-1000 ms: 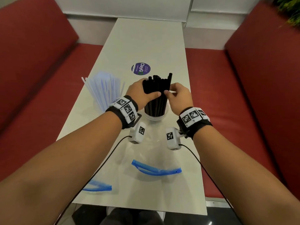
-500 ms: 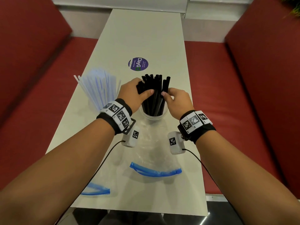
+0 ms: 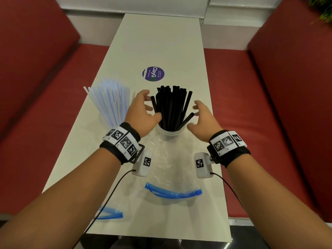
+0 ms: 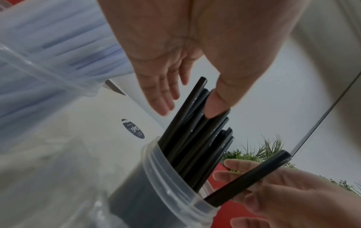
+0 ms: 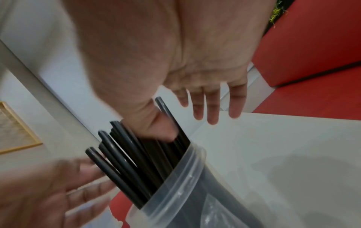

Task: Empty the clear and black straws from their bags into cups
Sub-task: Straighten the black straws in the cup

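Both straw sets look cupped: black straws (image 3: 170,106) and clear straws (image 3: 111,101); your left hand (image 3: 142,114) and right hand (image 3: 203,119) are spread, bags (image 3: 170,168) empty.

"ClayGo" is printed in white letters on a round purple sticker (image 3: 153,74) stuck to the desk (image 3: 161,42). Smaller lines beside it are too small to be read. Black-and-white square code markers are carried on the wristbands (image 3: 124,141).

Booth interior: long white worktop (image 3: 158,42) running toward a pale wall (image 3: 136,4); red padded seats (image 3: 269,97) flanking both sides; round purple sticker (image 3: 153,74) lying mid-worktop; green plant (image 3: 323,8) showing at upper right; gold-framed picture (image 5: 13,129) hanging.
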{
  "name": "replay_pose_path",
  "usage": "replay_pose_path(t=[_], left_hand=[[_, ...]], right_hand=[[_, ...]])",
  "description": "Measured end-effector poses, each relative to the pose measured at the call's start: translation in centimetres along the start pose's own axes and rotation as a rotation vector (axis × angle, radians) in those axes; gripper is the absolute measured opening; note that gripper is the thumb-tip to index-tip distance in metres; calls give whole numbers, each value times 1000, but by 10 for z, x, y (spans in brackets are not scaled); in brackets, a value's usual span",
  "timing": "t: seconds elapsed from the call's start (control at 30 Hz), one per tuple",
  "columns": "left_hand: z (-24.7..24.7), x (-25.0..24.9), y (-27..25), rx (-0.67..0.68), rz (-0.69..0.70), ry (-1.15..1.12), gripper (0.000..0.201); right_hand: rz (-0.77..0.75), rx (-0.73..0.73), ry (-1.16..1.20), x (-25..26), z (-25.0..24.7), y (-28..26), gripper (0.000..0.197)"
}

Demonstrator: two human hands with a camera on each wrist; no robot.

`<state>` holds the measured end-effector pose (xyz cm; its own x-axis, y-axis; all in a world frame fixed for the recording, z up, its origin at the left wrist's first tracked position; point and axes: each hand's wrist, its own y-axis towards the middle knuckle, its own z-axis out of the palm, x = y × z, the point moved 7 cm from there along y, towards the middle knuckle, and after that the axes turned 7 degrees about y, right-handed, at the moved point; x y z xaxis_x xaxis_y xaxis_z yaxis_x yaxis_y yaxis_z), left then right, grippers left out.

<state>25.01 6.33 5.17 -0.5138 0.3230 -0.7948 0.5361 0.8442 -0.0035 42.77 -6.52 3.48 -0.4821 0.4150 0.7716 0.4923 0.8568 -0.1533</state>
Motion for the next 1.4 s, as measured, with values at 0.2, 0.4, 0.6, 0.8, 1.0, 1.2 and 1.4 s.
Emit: replay_pose_path(t=[0.2, 0.4, 0.6, 0.8, 1.0, 1.2, 1.4], left_hand=[[28, -7, 4, 261, 90, 136, 101], [50, -21, 27, 277, 80, 166, 113], [39, -25, 48, 213, 62, 116, 93], [41, -16, 44, 268, 61, 143, 98], [30, -28, 39, 173, 66, 188, 80], [5, -30, 17, 103, -18, 58, 113], [-32, -45, -67, -223, 179, 168, 40]], right_hand=[[-175, 152, 131, 21, 17, 2, 68], [-35, 82, 8, 29, 26, 26, 52], [-104, 69, 84, 44, 13, 33, 53], [-101, 144, 67, 34, 17, 32, 54], [-126, 94, 43, 42, 12, 30, 55], [-13, 59, 84, 29, -4, 14, 80], [40, -100, 110, -33, -26, -46, 57]])
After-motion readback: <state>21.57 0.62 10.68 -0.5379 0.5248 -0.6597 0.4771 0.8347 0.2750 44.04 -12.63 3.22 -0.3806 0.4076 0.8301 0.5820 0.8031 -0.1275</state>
